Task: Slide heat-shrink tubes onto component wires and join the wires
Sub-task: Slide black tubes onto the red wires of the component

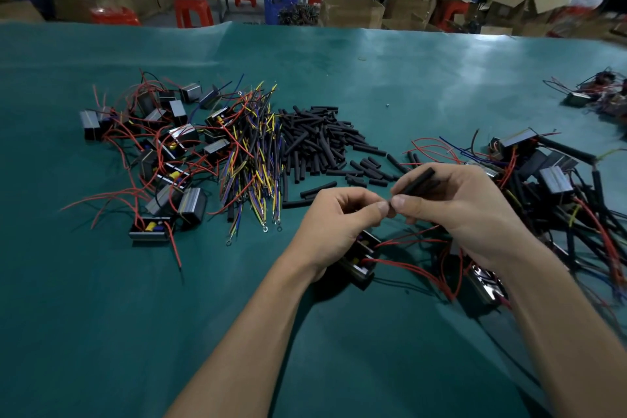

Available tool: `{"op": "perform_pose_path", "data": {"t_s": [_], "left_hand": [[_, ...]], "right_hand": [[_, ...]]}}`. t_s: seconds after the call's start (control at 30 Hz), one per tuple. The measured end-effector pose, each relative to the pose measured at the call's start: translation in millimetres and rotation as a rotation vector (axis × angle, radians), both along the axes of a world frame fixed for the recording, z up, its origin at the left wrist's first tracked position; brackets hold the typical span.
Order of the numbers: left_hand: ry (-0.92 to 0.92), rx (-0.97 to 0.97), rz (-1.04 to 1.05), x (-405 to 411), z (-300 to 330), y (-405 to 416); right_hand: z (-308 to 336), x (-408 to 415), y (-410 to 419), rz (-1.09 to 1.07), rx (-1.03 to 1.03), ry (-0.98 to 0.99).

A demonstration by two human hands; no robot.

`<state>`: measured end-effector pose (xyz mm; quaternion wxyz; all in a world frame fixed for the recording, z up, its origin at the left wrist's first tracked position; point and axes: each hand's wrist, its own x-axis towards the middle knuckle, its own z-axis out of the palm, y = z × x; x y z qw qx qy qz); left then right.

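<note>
The wide green table mat [101, 316] is lying under everything. Beyond the grip, a heap of short black heat-shrink tubes [315, 139] is resting, with a bundle of thin coloured wires [251, 159] beside it. Just below the grip, a small black box component [361, 260] with red wires [407, 241] is hanging. The right hand [454, 210] is pinching one black tube [415, 180]. The left hand [339, 217] is pinching something at the tube's end with curled fingers; I cannot tell what.

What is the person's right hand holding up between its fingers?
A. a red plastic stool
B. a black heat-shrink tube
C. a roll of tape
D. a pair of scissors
B: the right hand pinches a black heat-shrink tube that sticks out above its fingers, of the same kind as the loose pile of tubes on the green table cover.
</note>
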<state>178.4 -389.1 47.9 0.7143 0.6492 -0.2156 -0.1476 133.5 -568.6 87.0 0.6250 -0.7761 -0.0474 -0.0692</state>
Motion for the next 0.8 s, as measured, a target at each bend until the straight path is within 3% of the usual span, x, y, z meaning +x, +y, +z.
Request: {"op": "perform_pose_path", "data": {"t_s": [0.2,0.37,0.57,0.67,0.8], "left_hand": [[0.023,-0.059,0.064,1.7,-4.8,0.3],[-0.014,-0.045,0.113,1.9,-1.7,2.4],[-0.147,0.226,0.237,2.8,12.3,20.9],[-0.294,0.511,0.318,-1.3,15.8,37.8],[-0.414,0.506,0.378,-36.1,6.7,47.1]], "right_hand": [[-4.8,1.9,3.5,-0.037,-0.041,-0.031],[-6.3,3.1,8.1,-0.055,0.076,0.003],[-9.2,4.7,9.2,-0.082,-0.032,-0.019],[-8.8,5.3,9.3,-0.095,-0.022,-0.036],[-6.9,3.4,17.2,-0.06,-0.025,-0.051]]}}
